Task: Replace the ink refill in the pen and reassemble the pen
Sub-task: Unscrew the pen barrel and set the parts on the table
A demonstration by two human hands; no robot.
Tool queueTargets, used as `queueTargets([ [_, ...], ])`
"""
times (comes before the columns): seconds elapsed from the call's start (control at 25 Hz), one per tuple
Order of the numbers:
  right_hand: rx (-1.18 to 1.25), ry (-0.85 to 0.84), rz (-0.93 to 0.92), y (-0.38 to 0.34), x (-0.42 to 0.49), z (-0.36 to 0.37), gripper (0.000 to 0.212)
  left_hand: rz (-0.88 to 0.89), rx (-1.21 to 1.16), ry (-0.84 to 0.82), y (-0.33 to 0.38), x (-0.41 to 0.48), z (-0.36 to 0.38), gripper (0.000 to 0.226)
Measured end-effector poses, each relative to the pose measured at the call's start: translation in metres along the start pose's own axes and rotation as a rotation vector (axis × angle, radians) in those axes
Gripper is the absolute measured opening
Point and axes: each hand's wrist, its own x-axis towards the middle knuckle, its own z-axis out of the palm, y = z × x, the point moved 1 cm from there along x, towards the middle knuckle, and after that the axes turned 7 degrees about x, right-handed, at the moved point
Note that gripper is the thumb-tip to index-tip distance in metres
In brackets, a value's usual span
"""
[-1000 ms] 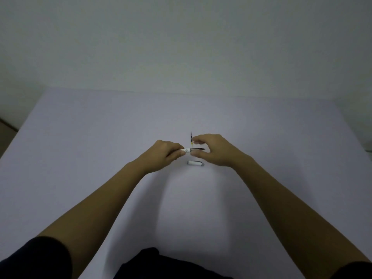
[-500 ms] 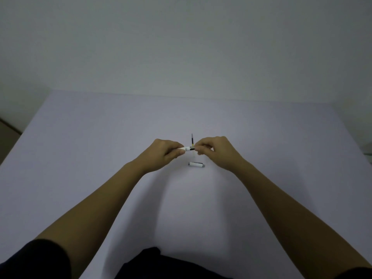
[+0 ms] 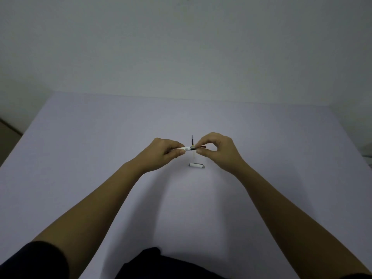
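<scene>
A pale counter fills the lower part of the view, with a plain wall rising behind its far edge. Two bare forearms reach in from the near edge, dark sleeves at the bottom corners, and meet over the middle of the counter. The left hand is curled, its thumb and forefinger pinching the white pen barrel, which lies roughly level and points toward the other hand. Out of the barrel's open end comes a thin dark ink refill, part inside the barrel and part bare in the gap between the hands. The right hand pinches the far end of that refill between thumb and forefinger, the two making a ring, with the other fingers loosely bent behind. How far the refill sits inside the barrel cannot be told. Near both hands, on the counter closer to the person, lies a short white pen cap on its side, touched by neither hand. Just behind the hands a second thin dark refill shows, pointing away from the person; its near end is hidden behind the pen.
</scene>
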Motion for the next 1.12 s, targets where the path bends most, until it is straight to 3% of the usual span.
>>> queueTargets([
  [0.16,0.018,-0.055,0.243,-0.0055,0.004,0.0034,0.023,0.017,0.019,-0.003,0.0014,-0.0011,-0.0004,0.021],
  [0.28,0.032,-0.029,0.187,-0.0074,0.0052,0.0028,0.007,0.011,-0.004,0.009,0.0021,-0.0016,-0.0008,0.021],
  [0.36,0.12,-0.007,0.121,-0.0073,0.0044,0.0022,0.015,0.006,-0.03,0.034,0.002,-0.0016,-0.0026,0.02],
  [0.52,0.057,-0.046,0.234,-0.0091,0.0061,0.004,0.021,0.007,-0.03,0.026,0.0012,-0.0017,-0.0044,0.02],
  [0.64,0.048,-0.03,0.164,-0.0103,0.0055,0.0043,0.005,0.007,-0.03,0.026,0.0009,-0.002,-0.0037,0.019],
  [0.72,0.11,-0.016,0.121,-0.0078,0.0051,0.0041,0.017,0.005,-0.056,0.044,0.0011,-0.0024,-0.0041,0.019],
  [0.88,0.044,-0.035,0.251,-0.0077,0.0076,0.0043,0.024,0.002,-0.035,0.032,-0.0002,-0.0015,-0.0036,0.02],
  [1.0,0.063,-0.071,0.201,-0.0073,0.0073,0.0014,0.008,-0.004,-0.025,0.022,-0.0018,-0.0014,-0.0011,0.02],
  [1.12,0.052,-0.094,0.254,-0.0054,0.0067,0.0018,0.026,-0.006,-0.03,0.029,-0.0033,-0.0017,0.0011,0.021],
])
